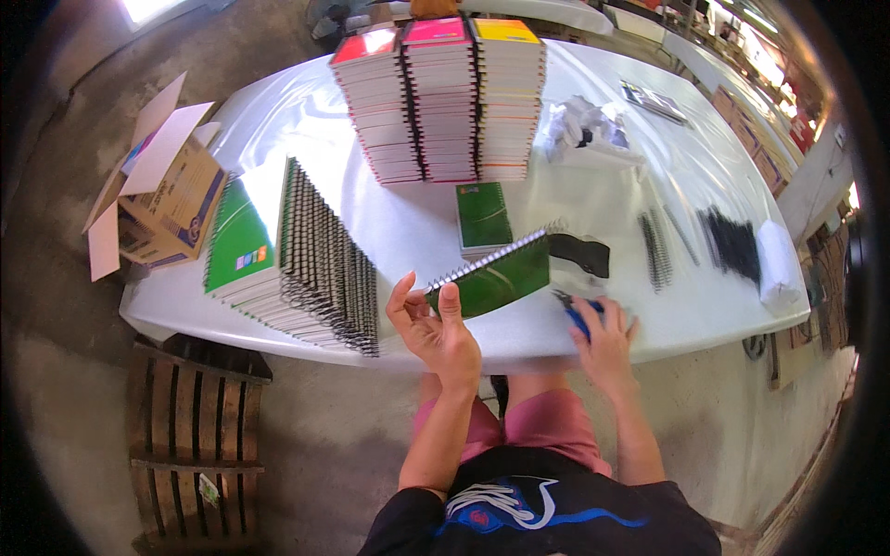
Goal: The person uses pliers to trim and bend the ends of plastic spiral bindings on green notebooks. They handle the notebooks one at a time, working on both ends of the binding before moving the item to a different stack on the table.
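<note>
My left hand [443, 341] grips a green spiral notebook [505, 283] by its left end, thumb on the cover and fingers behind. It is raised above the table's near edge, tilted with its wire binding upward, and a loose coil end sticks out at its right end. My right hand [609, 341] is closed around blue-handled pliers [582, 317] low over the table's front edge, their dark jaws pointing left. Just beyond the held notebook lies a small pile of green notebooks [484, 215]. A black curved strip [582, 254] rests between it and my right hand.
A long stack of green spiral notebooks [243, 232] fills the table's left. Tall stacks of red [375, 102], pink [441, 102] and yellow-topped notebooks [508, 102] stand at the back. Rightward lie crumpled plastic [586, 130], wire coils [654, 250], black coils [730, 243] and a white roll [779, 262]. An open carton [167, 213] stands left.
</note>
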Available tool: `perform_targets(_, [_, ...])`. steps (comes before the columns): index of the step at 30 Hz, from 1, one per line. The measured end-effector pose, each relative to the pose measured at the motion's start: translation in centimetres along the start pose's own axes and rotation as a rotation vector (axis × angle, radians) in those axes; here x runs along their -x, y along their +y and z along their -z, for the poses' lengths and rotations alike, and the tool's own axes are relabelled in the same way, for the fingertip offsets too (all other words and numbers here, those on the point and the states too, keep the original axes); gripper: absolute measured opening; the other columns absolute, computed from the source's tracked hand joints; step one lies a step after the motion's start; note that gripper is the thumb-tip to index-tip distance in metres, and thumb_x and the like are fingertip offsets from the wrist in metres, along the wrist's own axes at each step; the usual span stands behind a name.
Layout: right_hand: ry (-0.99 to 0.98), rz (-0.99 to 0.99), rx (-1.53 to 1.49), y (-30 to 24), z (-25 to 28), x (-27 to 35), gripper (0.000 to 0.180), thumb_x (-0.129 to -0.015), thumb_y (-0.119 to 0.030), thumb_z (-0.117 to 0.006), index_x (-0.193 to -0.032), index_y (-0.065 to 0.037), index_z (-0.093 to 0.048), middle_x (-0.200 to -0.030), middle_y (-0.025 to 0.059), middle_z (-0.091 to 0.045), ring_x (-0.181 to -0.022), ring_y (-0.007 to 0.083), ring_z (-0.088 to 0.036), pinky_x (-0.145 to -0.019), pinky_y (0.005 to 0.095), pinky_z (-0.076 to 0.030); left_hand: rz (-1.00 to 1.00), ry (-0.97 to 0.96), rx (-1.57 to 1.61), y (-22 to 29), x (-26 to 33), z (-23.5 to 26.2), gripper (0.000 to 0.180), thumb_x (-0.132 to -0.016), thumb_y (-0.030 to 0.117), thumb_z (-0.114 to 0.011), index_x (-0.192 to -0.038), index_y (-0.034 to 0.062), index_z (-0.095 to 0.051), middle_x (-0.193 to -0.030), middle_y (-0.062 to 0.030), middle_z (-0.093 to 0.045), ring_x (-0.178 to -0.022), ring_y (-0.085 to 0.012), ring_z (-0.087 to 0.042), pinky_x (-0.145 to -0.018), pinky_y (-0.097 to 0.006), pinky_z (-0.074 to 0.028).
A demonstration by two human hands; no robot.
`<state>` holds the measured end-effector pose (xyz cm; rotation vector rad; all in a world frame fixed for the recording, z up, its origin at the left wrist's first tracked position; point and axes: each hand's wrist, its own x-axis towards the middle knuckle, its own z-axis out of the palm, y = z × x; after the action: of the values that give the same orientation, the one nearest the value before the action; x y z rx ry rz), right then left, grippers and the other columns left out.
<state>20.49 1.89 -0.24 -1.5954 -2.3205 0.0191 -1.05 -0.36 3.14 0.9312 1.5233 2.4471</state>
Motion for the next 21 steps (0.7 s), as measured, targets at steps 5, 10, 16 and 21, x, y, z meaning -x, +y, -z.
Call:
perform_targets(5, [0.252,0.070,-0.335,-1.1,1.9,-2.7,0.060,-0.089,-0.042,-0.056,-0.137,-0.011,-0.040,-0.142,0.0153,-0.030,-0.131,0.0336,-0.031,-0.107,0.0528,-0.022,0.203,-0.017,0.412,4.9,0.2,-0.9,0.037,-0.091,0.006,-0.057,-0.124,0.0068,-0.040,-0.101,-0.0013,-0.043,-0.085,-0.0080,-0.048,-0.075,-0.021,-0.045])
perform_targets(10, [0.065,0.160,-1.912,-10.4,7.4,-6.4,0.068,-0.085,-0.015,-0.066,-0.141,-0.006,-0.029,-0.118,0.0098,-0.053,-0.105,0.0175,-0.053,-0.087,0.0319,-0.046,-0.094,-0.120,0.338,7.5,0.0,1.3,0.030,-0.087,0.003,-0.060,-0.115,0.0039,-0.047,-0.097,-0.0054,-0.048,-0.084,-0.0125,-0.049,-0.074,-0.024,-0.043])
perform_targets(16, [-0.240,0.450,-1.981,-18.3,13.6,-13.6,0.066,-0.085,-0.005,-0.065,-0.141,-0.012,-0.031,-0.091,0.0058,-0.062,-0.086,0.0115,-0.059,-0.076,0.0261,-0.048,-0.797,0.022,-0.409,13.9,-8.9,5.6,0.037,-0.071,0.004,-0.076,-0.103,-0.0011,-0.058,-0.096,-0.0125,-0.063,-0.083,-0.0234,-0.060,-0.072,-0.032,-0.047])
perform_targets(21, [-0.172,0.628,-2.061,-24.8,15.7,-21.6,0.042,-0.090,-0.011,-0.055,-0.131,-0.006,-0.046,-0.094,0.0065,-0.063,-0.087,0.0099,-0.058,-0.076,0.0229,-0.047,-0.521,0.164,-0.429,15.4,-14.9,9.2,0.038,-0.090,0.026,-0.061,-0.118,0.0019,-0.056,-0.115,-0.0105,-0.058,-0.106,-0.0192,-0.054,-0.094,-0.033,-0.037])
